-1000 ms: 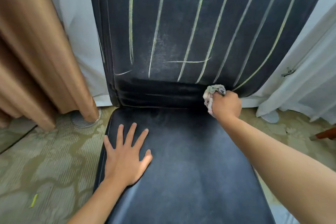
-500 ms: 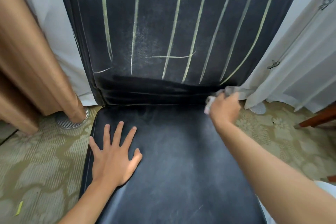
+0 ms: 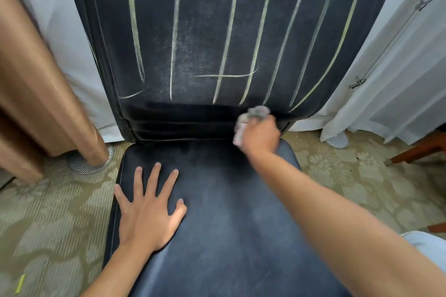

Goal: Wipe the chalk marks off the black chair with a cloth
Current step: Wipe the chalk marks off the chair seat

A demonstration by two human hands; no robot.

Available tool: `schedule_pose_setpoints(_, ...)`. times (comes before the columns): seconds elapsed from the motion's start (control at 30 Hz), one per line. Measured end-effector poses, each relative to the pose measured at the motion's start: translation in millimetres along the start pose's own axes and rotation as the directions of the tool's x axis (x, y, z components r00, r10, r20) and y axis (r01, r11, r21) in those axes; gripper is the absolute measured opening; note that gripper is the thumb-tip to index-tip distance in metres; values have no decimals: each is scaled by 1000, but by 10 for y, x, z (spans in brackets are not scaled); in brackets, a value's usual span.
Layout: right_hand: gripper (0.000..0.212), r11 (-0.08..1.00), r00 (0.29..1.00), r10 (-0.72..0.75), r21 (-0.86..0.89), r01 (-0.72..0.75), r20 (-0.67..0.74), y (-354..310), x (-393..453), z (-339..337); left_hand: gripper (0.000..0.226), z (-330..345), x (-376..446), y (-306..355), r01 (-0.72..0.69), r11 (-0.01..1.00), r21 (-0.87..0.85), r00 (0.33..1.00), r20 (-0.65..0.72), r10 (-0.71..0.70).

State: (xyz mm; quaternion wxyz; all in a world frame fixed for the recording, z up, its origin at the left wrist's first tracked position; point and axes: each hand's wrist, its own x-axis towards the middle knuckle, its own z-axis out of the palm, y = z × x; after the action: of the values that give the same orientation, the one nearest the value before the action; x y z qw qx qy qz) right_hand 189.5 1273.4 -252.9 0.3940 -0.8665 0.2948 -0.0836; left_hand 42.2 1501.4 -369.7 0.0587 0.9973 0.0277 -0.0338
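Observation:
The black chair (image 3: 229, 212) fills the middle of the head view, its backrest crossed by several pale yellow chalk marks (image 3: 229, 31) that run top to bottom. The band at the base of the backrest shows no lines. My right hand (image 3: 260, 136) grips a crumpled grey cloth (image 3: 253, 114) and holds it against the bottom right of the backrest, just under the lines' lower ends. My left hand (image 3: 147, 210) lies flat on the seat's left side with fingers spread.
A tan curtain (image 3: 43, 84) hangs at the left above a round metal floor grille (image 3: 84, 164). White curtains (image 3: 398, 67) hang at the right. A wooden furniture leg (image 3: 420, 149) and patterned carpet (image 3: 350, 176) lie to the right of the seat.
My right hand with the cloth has swept along the base of the backrest, out to the right edge and back left a little. My left hand stays flat on the seat.

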Motion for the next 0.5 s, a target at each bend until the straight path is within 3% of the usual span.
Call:
schedule_pose_setpoints(0.13,26,989,967,148,59,-139,-209,413,446,-716,77,-8,-3,16,3,1000,5,1000,2,-3)
schedule_pose_setpoints(0.23,24,986,962,154,91,-136,-225,398,396,-705,77,-34,-15,32,7,1000,5,1000,10,-7)
schedule_pose_setpoints(0.33,29,999,998,-17,36,20,-62,85,69,-324,75,-53,-28,52,-1,1000,23,999,40,0)
schedule_pose_setpoints(0.43,27,960,951,-275,-16,280,140,-395,-365,99,75,-90,-32,76,-18,1000,24,998,62,17)
schedule_pose_setpoints(0.5,22,943,927,-325,-12,333,189,-591,-507,195,77,-104,-1,80,-31,999,19,996,87,29)
